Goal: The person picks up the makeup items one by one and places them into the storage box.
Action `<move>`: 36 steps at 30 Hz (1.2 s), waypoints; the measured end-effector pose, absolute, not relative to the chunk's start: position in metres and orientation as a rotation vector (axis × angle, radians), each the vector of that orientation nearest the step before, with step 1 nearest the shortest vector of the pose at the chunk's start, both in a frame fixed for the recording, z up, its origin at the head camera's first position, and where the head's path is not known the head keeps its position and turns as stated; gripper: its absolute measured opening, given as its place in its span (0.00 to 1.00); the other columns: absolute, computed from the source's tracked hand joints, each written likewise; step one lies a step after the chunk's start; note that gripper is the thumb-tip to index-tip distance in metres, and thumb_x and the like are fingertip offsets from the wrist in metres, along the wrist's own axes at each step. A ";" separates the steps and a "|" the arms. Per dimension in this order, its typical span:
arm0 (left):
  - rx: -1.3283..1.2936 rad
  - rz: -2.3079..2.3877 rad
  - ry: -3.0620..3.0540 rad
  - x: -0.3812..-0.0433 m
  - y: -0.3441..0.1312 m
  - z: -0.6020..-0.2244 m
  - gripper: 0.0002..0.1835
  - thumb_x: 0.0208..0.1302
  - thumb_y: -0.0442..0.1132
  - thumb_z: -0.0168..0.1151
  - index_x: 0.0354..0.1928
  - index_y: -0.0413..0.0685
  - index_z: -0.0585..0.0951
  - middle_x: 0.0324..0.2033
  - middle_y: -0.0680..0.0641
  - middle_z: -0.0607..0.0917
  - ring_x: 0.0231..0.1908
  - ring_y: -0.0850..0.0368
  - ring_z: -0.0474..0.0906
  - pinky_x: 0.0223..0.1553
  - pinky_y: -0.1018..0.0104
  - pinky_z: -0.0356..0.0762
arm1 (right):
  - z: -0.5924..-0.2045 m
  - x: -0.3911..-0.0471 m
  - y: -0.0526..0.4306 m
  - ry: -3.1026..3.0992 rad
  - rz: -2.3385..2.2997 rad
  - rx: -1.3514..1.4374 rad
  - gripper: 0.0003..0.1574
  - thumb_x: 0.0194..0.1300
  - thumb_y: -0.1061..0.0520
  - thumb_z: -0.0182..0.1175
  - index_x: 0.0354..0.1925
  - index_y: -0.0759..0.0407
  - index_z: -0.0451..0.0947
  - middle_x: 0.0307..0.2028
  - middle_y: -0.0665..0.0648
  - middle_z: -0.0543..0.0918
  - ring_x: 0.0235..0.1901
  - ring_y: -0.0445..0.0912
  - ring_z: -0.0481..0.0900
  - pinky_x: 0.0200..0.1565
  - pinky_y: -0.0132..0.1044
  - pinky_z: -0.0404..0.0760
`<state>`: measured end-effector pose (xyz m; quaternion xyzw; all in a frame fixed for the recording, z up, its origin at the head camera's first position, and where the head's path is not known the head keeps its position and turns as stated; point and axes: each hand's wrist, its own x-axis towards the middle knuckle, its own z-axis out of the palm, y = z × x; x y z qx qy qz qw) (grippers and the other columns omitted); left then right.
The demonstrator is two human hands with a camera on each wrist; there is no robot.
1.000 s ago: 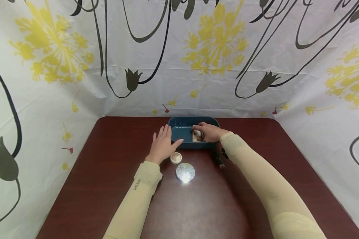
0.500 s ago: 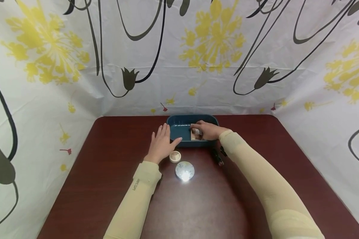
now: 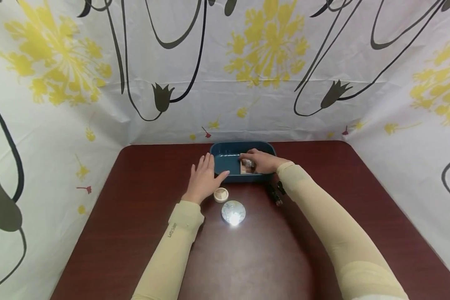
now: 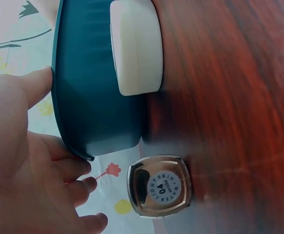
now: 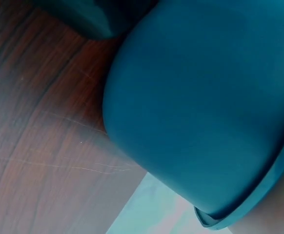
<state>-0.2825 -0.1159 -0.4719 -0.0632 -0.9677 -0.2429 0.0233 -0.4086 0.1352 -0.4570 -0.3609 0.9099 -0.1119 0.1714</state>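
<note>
The blue tray [image 3: 243, 178] stands at the table's back edge. My left hand [image 3: 201, 179] lies at its left front corner, fingers extended and thumb on the rim; in the left wrist view the hand [image 4: 39, 161] touches the tray's end. My right hand [image 3: 263, 161] reaches inside, its curled fingers holding a small flat square piece [image 3: 246, 169] with brown and silvery markings. In the right wrist view the tray's wall [image 5: 205, 97] hides those fingers. Near the left hand sits a round white pot [image 3: 221, 195], with a square-based bottle [image 4: 160, 186] labelled 04 nearby.
A round silvery compact [image 3: 233, 213] lies in front of the pot, reflecting light. A dark tube [image 3: 273, 194] rests before the tray's right end, beside the right wrist. The table [image 3: 135, 233] is dark red wood. Patterned cloth [image 3: 195, 75] encloses the back and sides.
The head view shifts slightly. Both hands keep their places on and in the tray, and the square piece stays beneath the right fingers.
</note>
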 end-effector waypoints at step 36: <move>-0.190 -0.760 -3.013 -0.285 -0.118 -0.470 0.52 0.70 0.71 0.47 0.80 0.42 0.48 0.79 0.42 0.47 0.78 0.48 0.37 0.73 0.39 0.39 | -0.458 -0.408 0.136 2.619 -0.441 -1.070 0.39 0.66 0.53 0.68 0.72 0.55 0.69 0.68 0.66 0.67 0.61 0.58 0.70 0.58 0.56 0.74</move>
